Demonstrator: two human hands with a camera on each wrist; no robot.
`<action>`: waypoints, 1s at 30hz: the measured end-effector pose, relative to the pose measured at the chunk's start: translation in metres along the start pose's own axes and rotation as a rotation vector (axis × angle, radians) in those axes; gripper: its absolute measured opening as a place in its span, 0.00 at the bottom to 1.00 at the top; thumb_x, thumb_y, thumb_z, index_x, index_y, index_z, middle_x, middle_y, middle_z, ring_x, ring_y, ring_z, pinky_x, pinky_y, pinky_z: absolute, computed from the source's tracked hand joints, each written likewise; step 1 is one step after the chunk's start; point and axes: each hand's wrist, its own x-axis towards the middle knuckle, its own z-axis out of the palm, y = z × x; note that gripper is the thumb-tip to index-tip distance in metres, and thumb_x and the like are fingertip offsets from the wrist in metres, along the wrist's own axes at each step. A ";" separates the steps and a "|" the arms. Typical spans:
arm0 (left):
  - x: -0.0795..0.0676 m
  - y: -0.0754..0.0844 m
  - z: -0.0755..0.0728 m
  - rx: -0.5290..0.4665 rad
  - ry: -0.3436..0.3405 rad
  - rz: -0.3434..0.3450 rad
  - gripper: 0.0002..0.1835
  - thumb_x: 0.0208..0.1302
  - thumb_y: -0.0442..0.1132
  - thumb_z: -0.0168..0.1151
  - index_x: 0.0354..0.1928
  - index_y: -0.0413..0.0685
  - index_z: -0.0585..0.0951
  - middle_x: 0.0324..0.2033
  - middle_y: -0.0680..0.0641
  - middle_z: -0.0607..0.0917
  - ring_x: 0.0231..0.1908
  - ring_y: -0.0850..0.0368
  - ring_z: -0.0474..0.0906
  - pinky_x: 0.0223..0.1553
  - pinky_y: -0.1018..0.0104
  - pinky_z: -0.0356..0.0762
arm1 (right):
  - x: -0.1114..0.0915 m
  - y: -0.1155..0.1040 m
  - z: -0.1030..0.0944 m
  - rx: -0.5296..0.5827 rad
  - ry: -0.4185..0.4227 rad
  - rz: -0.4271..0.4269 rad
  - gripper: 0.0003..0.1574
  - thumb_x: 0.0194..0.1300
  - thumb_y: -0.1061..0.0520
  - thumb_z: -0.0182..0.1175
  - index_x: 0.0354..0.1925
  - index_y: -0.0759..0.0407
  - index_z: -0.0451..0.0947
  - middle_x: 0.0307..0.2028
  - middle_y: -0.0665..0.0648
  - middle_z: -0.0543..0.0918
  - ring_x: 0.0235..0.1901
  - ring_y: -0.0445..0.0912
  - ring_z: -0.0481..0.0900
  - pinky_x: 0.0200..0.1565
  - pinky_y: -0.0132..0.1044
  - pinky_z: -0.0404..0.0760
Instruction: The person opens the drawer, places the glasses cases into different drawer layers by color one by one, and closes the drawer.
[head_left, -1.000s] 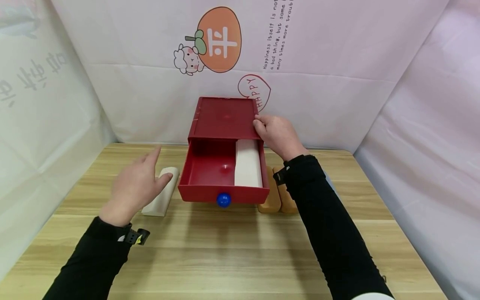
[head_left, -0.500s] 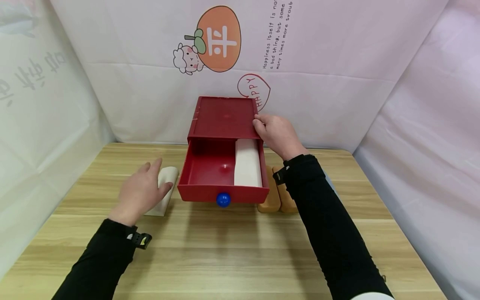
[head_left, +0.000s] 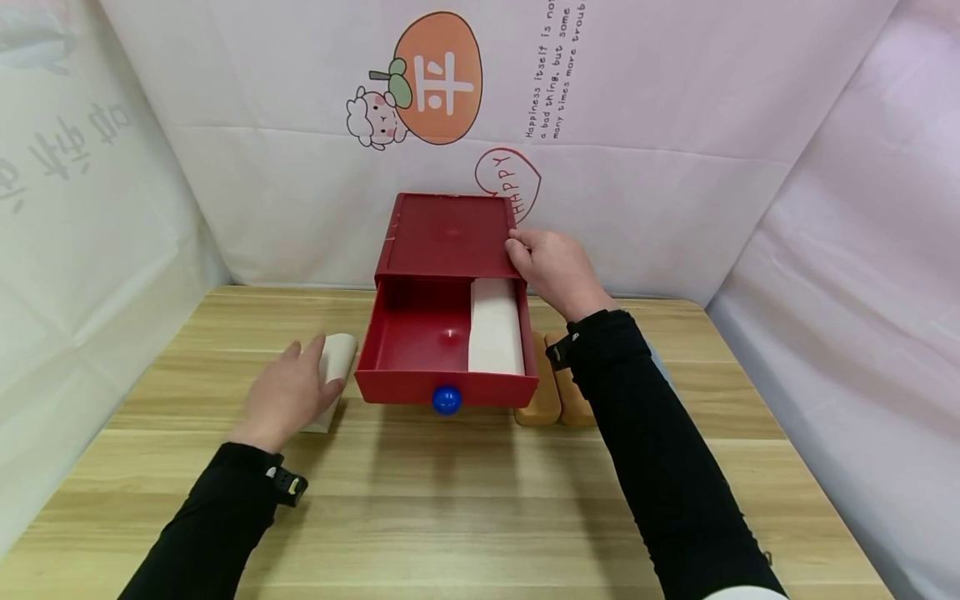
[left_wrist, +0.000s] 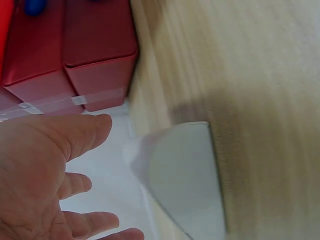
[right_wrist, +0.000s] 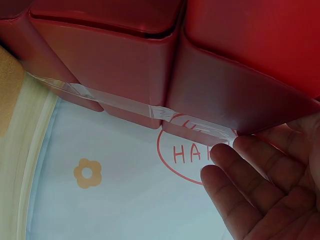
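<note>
A red drawer cabinet [head_left: 454, 236] stands at the back of the table. Its top drawer [head_left: 420, 387], with a round blue knob [head_left: 447, 401], is pulled out. Inside lies a long white block [head_left: 496, 327] along the right wall. My right hand [head_left: 557, 265] holds the cabinet's upper right edge, thumb on the top; its other fingers show beside the side wall in the right wrist view. To the left, a second white block with a rounded top [left_wrist: 182, 170] lies on the table. My left hand [head_left: 288, 396] hovers over it with spread fingers, partly hiding it, gripping nothing.
Two tan rounded blocks [head_left: 546, 400] lie right of the cabinet, partly behind the right sleeve. Something light blue [head_left: 663, 367] shows beyond that sleeve. A white printed cloth [head_left: 300, 192] hangs behind the wooden table [head_left: 450, 517] and along both sides.
My left hand has moved slightly right and nearer to me, lowering toward the white block on the table. The right hand, cabinet and drawer have stayed in place.
</note>
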 end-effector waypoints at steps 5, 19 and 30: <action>0.001 -0.004 0.006 -0.002 0.006 0.008 0.45 0.63 0.53 0.61 0.72 0.31 0.57 0.64 0.20 0.65 0.59 0.22 0.64 0.54 0.31 0.71 | 0.000 0.000 0.000 -0.005 0.007 -0.010 0.31 0.75 0.42 0.43 0.67 0.53 0.72 0.60 0.56 0.79 0.55 0.49 0.76 0.56 0.44 0.76; 0.003 -0.010 0.023 -0.009 -0.020 -0.011 0.45 0.64 0.55 0.59 0.73 0.33 0.57 0.61 0.22 0.69 0.55 0.27 0.69 0.49 0.33 0.74 | 0.000 0.000 0.000 -0.009 0.009 -0.017 0.31 0.75 0.42 0.43 0.67 0.53 0.72 0.62 0.56 0.78 0.57 0.49 0.75 0.57 0.44 0.75; 0.004 -0.010 0.029 0.000 -0.037 -0.032 0.44 0.64 0.56 0.58 0.71 0.34 0.59 0.50 0.27 0.77 0.41 0.36 0.76 0.37 0.41 0.79 | 0.000 -0.001 0.000 -0.012 0.002 0.001 0.31 0.75 0.41 0.42 0.67 0.52 0.71 0.62 0.56 0.77 0.58 0.50 0.75 0.59 0.45 0.75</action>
